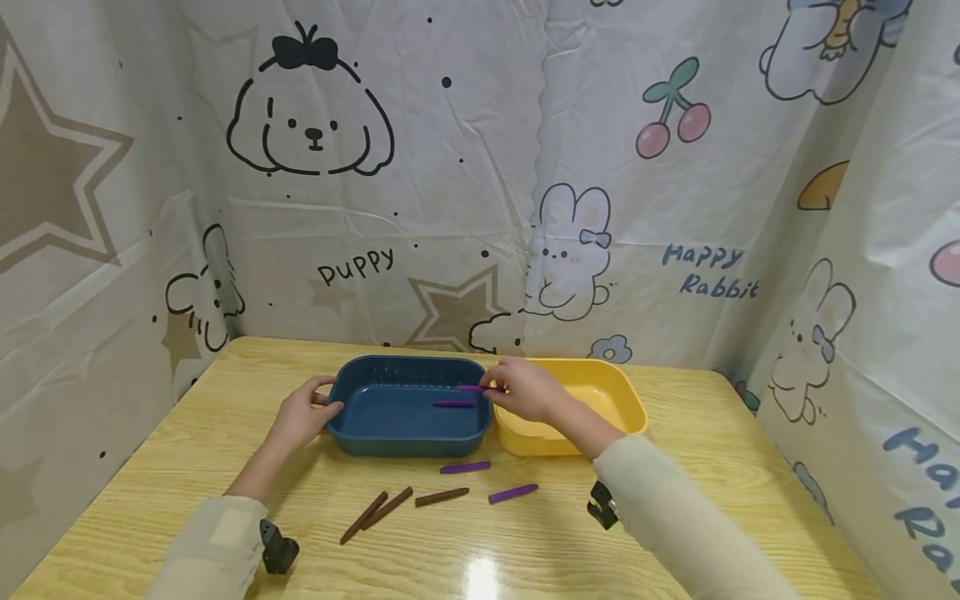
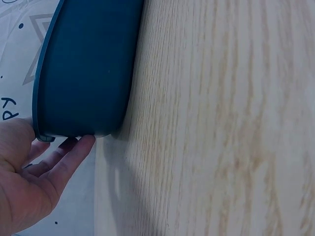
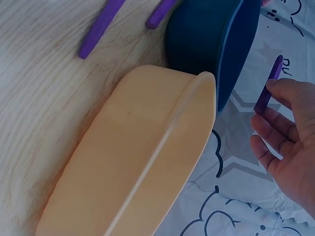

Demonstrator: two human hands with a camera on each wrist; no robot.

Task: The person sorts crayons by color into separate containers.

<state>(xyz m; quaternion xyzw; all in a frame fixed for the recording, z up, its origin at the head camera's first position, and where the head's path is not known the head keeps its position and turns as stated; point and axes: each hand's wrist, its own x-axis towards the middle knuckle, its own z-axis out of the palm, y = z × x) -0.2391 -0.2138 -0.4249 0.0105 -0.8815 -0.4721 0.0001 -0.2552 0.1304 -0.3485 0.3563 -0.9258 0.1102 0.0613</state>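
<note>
Right hand (image 1: 525,390) pinches a purple stick (image 1: 472,388) between thumb and fingertips, holding it over the right end of the blue tray (image 1: 360,442); in the right wrist view the stick (image 3: 268,88) sits at the thumb tip, remaining fingers loosely extended; a second purple stick (image 1: 454,403) already lies flat inside the blue tray, just below the held one. Left hand (image 1: 303,412) grips the left rim of the blue tray, thumb over the rim, fingers against the outer wall (image 2: 74,152).

Judgement on the step: release should come low and well inside the rim, stick roughly parallel to the one already lying there, so it neither bounces out nor catches the wall; the left hand's hold looks sufficient to keep the tray from sliding.

Relative to the blue tray: yellow tray (image 1: 615,417) touches its right end; two more purple sticks (image 1: 465,467) (image 1: 513,493) lie on the table just in front of it; three brown sticks (image 1: 442,497) (image 1: 387,507) (image 1: 363,517) lie further front, toward its left half.

Surface: pale wood-grain table (image 1: 712,492), glossy, with a light reflection near the front edge; behind the blue tray and to both sides hangs a white cartoon-print cloth (image 1: 450,167) with puppy, rabbits, cherries and stars.
</note>
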